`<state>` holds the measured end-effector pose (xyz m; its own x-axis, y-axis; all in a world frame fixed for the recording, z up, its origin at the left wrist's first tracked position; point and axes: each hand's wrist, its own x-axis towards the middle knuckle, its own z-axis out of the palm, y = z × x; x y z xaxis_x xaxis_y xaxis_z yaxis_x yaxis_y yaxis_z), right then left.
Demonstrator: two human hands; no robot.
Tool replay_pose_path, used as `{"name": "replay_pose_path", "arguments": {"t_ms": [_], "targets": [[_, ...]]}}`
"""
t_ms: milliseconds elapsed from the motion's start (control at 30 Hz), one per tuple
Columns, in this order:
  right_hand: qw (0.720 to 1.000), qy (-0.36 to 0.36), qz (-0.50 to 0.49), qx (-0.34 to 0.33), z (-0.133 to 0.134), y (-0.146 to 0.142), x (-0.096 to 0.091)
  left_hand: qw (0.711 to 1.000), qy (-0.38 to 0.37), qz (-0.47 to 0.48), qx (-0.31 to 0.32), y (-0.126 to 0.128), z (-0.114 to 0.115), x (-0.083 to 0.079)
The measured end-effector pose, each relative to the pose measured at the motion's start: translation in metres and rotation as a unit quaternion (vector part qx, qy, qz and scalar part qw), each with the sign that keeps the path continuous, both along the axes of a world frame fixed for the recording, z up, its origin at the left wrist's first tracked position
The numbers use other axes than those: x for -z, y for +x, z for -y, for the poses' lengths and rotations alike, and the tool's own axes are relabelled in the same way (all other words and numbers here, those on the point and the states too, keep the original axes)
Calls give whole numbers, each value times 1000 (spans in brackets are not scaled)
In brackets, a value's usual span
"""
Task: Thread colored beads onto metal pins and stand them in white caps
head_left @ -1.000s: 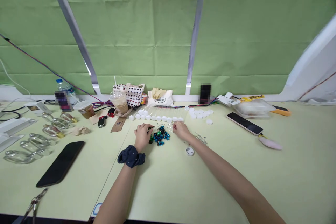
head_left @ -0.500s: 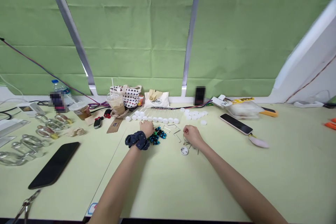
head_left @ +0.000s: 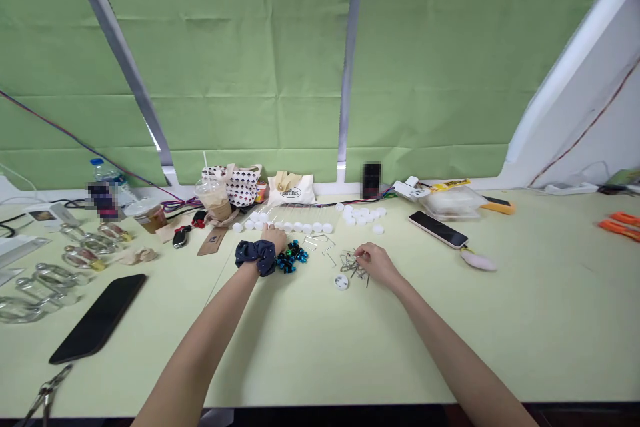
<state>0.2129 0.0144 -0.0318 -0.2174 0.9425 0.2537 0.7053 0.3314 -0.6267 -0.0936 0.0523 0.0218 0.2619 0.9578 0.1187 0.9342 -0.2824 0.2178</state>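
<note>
My left hand [head_left: 274,236], with a dark dotted scrunchie [head_left: 256,257] on its wrist, reaches to the row of white round caps [head_left: 299,227] that end thin clear tubes [head_left: 293,215]. Its fingertips are hidden behind the hand. Close to it lies a heap of shiny blue, green and black small parts [head_left: 290,257]. My right hand [head_left: 376,262] bends down over a pile of L-shaped metal hex keys [head_left: 356,269], thumb and fingertips closed together on a thin metal piece. A white round cap with holes [head_left: 341,281] lies left of that pile. Several bent keys [head_left: 320,241] lie between the hands.
More white caps [head_left: 364,216] lie behind. To the right are a phone [head_left: 438,229], a plastic box [head_left: 450,203] and orange-handled tools [head_left: 623,223]. To the left stand drink cups [head_left: 215,200] and glass items [head_left: 43,287], with a black phone [head_left: 99,317] and scissors [head_left: 47,390].
The view has shifted slightly. My right hand has moved a little rightward from the loose bent keys, showing more of the pile. My left hand has moved a bit away from the shiny parts, towards the caps.
</note>
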Motion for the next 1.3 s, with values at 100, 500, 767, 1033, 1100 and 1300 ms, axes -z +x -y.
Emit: {"name": "replay_pose_path", "arguments": {"t_ms": [100,500,767,1033,1100,1300], "targets": [[1000,-19,15,-11,-1,17,-6,999,26,-43,-6,-2,1,-8],[991,-95,51,-83,6,31,-12,980,23,-85,180,105,0,3],[991,-92,38,-95,4,35,-10,981,37,-41,187,130,5,26],[982,-105,47,-152,7,35,-11,984,72,120,112,32,37,6],[981,-107,52,-151,6,32,-9,983,75,152,72,2,45,6],[982,-108,72,-138,6,28,-8,984,33,168,58,-38,65,15]]}}
